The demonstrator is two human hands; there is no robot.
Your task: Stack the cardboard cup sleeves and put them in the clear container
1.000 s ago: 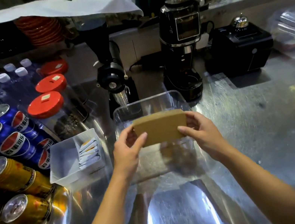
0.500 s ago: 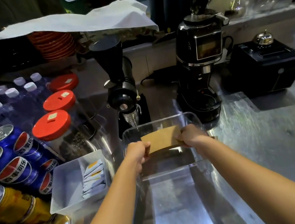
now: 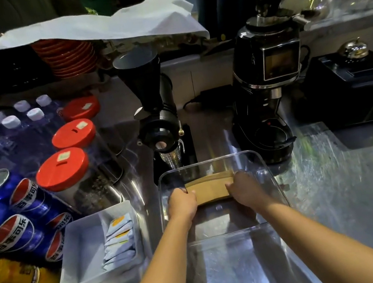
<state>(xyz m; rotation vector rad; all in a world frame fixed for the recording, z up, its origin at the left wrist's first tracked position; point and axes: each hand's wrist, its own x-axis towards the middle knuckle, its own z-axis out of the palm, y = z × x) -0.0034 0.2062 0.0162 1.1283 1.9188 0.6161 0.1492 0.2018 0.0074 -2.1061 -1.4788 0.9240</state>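
Observation:
A flat stack of brown cardboard cup sleeves (image 3: 210, 188) lies low inside the clear container (image 3: 270, 176) on the steel counter. My left hand (image 3: 181, 203) grips the stack's left end and my right hand (image 3: 245, 189) grips its right end. Both hands are inside the container's walls, knuckles up. The stack's ends are hidden under my fingers, and I cannot tell whether it touches the container's floor.
A white tray of sachets (image 3: 118, 236) sits just left of the container. Cans (image 3: 9, 230), red-lidded jars (image 3: 63, 170) and water bottles fill the left. Two black grinders (image 3: 158, 123) (image 3: 271, 91) stand right behind the container, and a black box with a bell (image 3: 357, 86) at the right.
Both hands carried the sleeve stack forward and down, from above the container's near edge to deep inside it. The stack tilted from upright to nearly flat.

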